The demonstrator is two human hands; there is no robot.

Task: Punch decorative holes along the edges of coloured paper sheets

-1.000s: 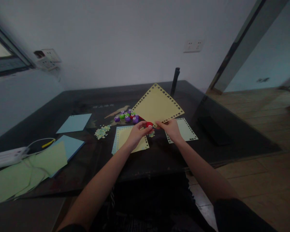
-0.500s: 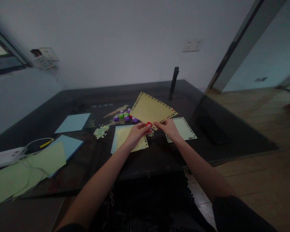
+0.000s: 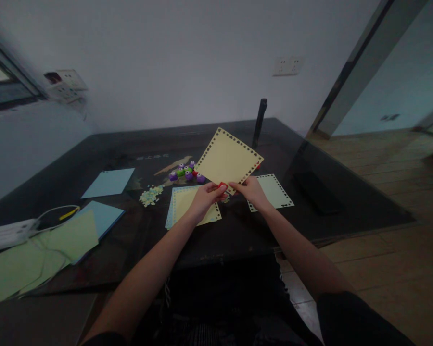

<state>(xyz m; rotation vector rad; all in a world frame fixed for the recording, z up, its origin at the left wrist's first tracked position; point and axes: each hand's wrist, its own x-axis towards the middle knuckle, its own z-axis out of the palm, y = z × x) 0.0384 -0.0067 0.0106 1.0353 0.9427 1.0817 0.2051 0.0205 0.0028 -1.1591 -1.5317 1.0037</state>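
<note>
Head view showed the dark table (image 3: 94,158) under the yellow sheet (image 3: 228,158), which had tipped up steeper than half a second before. The right hand (image 3: 252,191) pinched its near corner while the left hand (image 3: 205,197) gripped the small red punch (image 3: 222,185) there, suggesting the edge punching carried on.

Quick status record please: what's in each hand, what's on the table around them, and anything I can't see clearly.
left hand: grips a small red punch at the near corner of the yellow sheet
right hand: pinches the yellow sheet, tilted up off the table, holes punched along its edges
under hands: yellow punched sheet on blue paper; pale punched sheet
behind: cluster of purple and green punches; pile of paper scraps
left side: blue sheets, green sheets
unclear: the punch's pattern
</note>
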